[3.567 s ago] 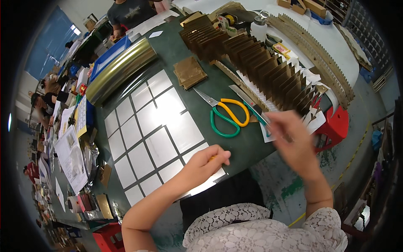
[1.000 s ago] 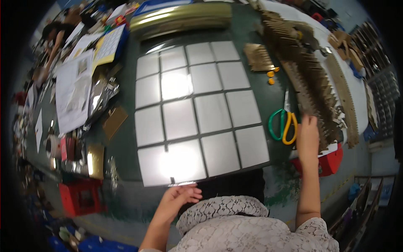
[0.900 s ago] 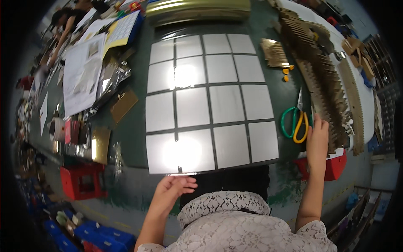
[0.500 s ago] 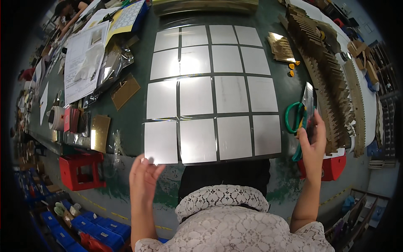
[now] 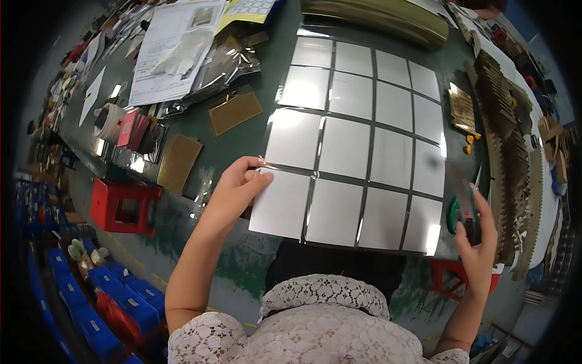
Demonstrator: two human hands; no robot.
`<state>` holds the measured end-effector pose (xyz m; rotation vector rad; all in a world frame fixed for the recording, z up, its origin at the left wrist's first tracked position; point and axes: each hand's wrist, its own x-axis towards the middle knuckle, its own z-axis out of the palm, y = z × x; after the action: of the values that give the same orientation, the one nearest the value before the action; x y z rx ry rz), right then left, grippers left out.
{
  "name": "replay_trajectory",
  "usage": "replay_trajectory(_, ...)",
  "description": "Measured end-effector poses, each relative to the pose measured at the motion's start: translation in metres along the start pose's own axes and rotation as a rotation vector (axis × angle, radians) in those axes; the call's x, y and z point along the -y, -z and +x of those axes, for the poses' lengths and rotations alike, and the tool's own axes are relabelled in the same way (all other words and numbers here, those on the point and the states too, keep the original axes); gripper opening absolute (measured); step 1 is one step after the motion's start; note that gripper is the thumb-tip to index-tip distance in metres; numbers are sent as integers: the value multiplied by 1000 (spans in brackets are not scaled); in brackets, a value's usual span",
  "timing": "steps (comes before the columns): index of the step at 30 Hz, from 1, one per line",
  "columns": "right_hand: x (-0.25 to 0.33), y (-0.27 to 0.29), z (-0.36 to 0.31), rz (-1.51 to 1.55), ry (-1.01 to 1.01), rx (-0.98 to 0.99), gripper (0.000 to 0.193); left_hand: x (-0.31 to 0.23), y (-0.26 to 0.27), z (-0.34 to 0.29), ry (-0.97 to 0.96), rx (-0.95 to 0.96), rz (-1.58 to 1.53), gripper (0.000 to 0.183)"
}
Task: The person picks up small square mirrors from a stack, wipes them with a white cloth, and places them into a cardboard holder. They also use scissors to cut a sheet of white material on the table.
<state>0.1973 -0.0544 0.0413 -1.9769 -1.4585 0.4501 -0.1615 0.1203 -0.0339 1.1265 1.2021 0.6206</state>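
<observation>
Brown plates [image 5: 235, 111] at 9 o'clock on green surface [image 5: 227, 148]. Left grip [image 5: 236, 185] pinches gridded white sheet [image 5: 345, 148], mid-surface, at its 8 o'clock edge. Sheet looks light, thin, slick, easily creased; border best hold. Olive roll [image 5: 376, 17] at 12 limits far side. Scissors [image 5: 451, 213] at 4 crowd right grip [image 5: 482, 233], which clasps blurred cutter-like tool [image 5: 466, 206], likely light, stiff, sharp; handle safest. Toothed brown strips [image 5: 497, 91] at 3.

Sixteen pale panels [image 5: 345, 145] are counted on the green counter [image 5: 224, 148]. Two red stools [image 5: 121, 189] [image 5: 445, 266] and one gold roll [image 5: 382, 19] are also pictured.
</observation>
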Motion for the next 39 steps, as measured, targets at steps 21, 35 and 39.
replay_trajectory(21,118,-125,107,-311,828,582,60,0,8,-4,30,-7,-19,33)
replay_trajectory(35,125,-132,111,-396,836,604,63,1,9,-4,2,30,-31,35)
replay_trajectory(39,130,-130,113,-435,854,620,63,0,8,-5,4,30,-42,34)
